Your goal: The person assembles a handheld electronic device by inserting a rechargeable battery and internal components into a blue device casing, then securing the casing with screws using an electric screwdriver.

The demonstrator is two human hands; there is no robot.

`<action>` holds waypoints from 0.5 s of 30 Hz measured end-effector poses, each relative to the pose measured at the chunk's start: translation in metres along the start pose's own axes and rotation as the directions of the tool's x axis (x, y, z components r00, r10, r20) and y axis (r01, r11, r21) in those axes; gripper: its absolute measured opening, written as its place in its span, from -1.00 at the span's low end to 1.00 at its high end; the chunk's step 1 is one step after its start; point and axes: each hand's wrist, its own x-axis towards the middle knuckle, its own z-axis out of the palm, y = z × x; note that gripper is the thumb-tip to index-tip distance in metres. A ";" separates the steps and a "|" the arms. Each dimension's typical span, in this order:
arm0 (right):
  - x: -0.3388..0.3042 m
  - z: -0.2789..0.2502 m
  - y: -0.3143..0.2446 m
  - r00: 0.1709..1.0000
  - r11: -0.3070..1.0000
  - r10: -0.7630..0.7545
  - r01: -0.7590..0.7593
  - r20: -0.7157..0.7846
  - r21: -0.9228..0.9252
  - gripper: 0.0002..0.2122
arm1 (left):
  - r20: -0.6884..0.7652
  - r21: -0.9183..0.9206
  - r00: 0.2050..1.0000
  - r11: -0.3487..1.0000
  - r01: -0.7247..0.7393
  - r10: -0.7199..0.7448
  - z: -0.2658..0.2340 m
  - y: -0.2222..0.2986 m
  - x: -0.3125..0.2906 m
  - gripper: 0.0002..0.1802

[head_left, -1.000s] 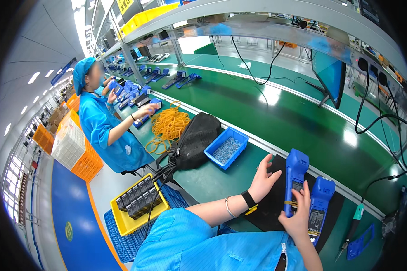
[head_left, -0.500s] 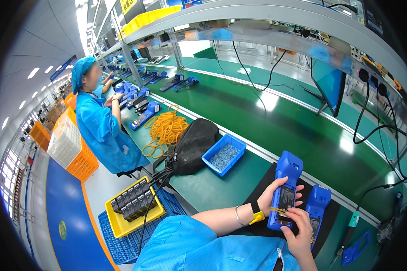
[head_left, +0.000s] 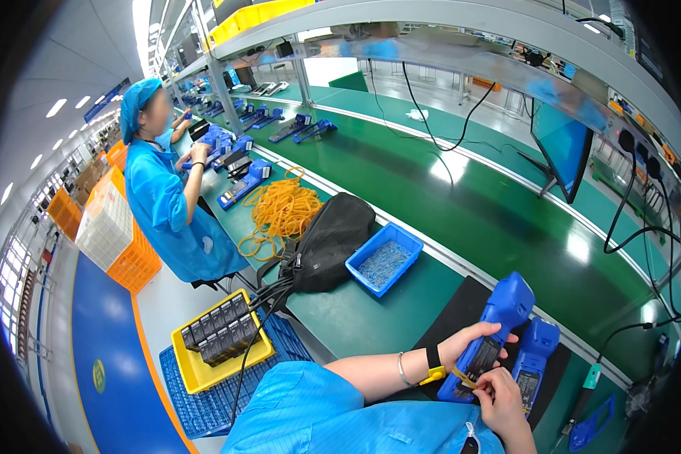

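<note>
My left hand is wrapped round a blue handheld device, which is tilted with its wide head up and to the right. A dark block shows in the device's open back. Across its lower part runs a yellow rubber band. My right hand pinches the band at the device's lower right side; its fingertips partly hide the band's end. Just right of the held device, a second blue handheld device lies on a black mat.
A blue bin of small metal parts, a black bag and a heap of yellow bands line the bench. Black blocks fill a yellow tray at left. A co-worker handles devices farther up. An electric screwdriver hangs at right.
The held device has tilted further, its head swinging right and its lower end left. My right hand has moved slightly down, its fingers now curled tighter on the band. The view has shifted a little.
</note>
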 end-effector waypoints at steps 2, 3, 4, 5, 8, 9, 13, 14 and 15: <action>-0.003 -0.009 0.000 0.993 0.998 0.039 -0.045 0.113 0.050 -0.79 | -0.073 -0.047 0.995 0.996 -0.074 0.070 -0.006 0.010 -0.001 -0.36; -0.004 -0.014 -0.001 0.991 0.997 0.033 -0.042 0.129 0.065 -0.81 | -0.035 -0.093 0.995 0.991 -0.096 0.094 -0.007 0.017 -0.004 -0.37; -0.005 -0.017 -0.001 0.991 0.997 0.033 -0.042 0.130 0.064 -0.81 | 0.003 -0.138 0.993 0.984 -0.117 0.119 -0.007 0.022 -0.007 -0.37; -0.005 -0.020 -0.001 0.983 0.986 0.047 -0.073 0.178 0.147 -0.82 | -0.078 -0.123 0.973 0.966 -0.226 0.218 -0.002 0.023 -0.007 -0.35; -0.006 -0.025 -0.005 0.971 0.956 0.065 -0.127 0.232 0.265 -0.84 | -0.082 -0.119 0.933 0.926 -0.359 0.351 0.007 0.022 -0.008 -0.34; -0.007 -0.025 -0.007 0.967 0.941 0.074 -0.148 0.242 0.306 -0.85 | -0.032 -0.158 0.950 0.937 -0.311 0.310 0.002 0.025 -0.012 -0.34; -0.014 -0.018 -0.013 0.967 0.950 -0.074 -0.005 0.242 0.313 -0.86 | 0.005 -0.206 0.852 0.834 -0.512 0.524 0.001 0.045 -0.021 -0.32; -0.017 -0.015 -0.006 0.987 0.912 0.035 -0.095 0.156 0.399 -0.85 | -0.018 -0.111 0.812 0.806 -0.582 0.584 0.006 0.048 -0.022 -0.30; -0.014 -0.012 -0.004 0.996 0.876 0.042 -0.074 0.077 0.476 -0.84 | -0.018 0.080 0.762 0.761 -0.644 0.647 0.012 0.043 -0.019 -0.29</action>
